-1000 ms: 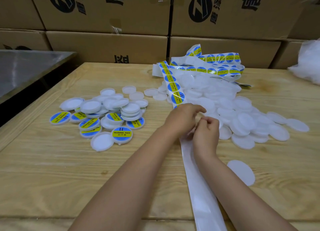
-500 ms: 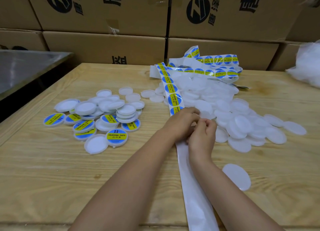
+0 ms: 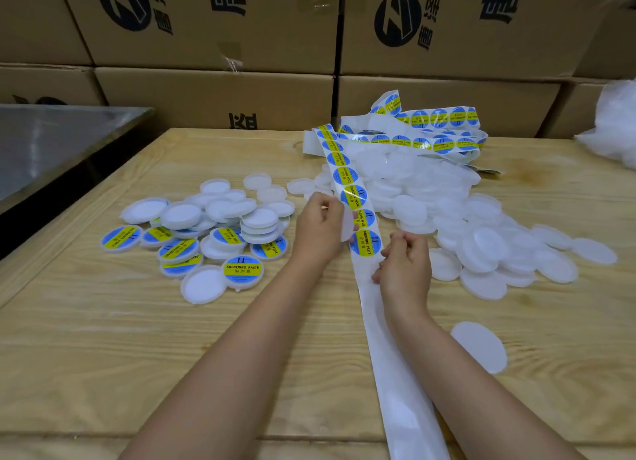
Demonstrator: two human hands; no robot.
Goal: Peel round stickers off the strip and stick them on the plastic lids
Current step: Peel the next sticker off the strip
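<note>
Far left I log labelled lids (image 3: pixel 192 239) heaped on the table (image 3: pixel 103 356). The left hand (image 3: pixel 318 230) grips one bare lid (image 3: pixel 348 226) at the strip's (image 3: pixel 392 373) left edge. The right hand (image 3: pixel 406 263), fingers curled, pinches the strip's right edge beside the lowest sticker (image 3: pixel 366 242). Further right, plain lids (image 3: pixel 481 225) lie piled

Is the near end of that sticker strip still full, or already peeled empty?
Empty. Nearer than the right hand, the strip is bare white backing; stickers start only beyond that hand.
</note>
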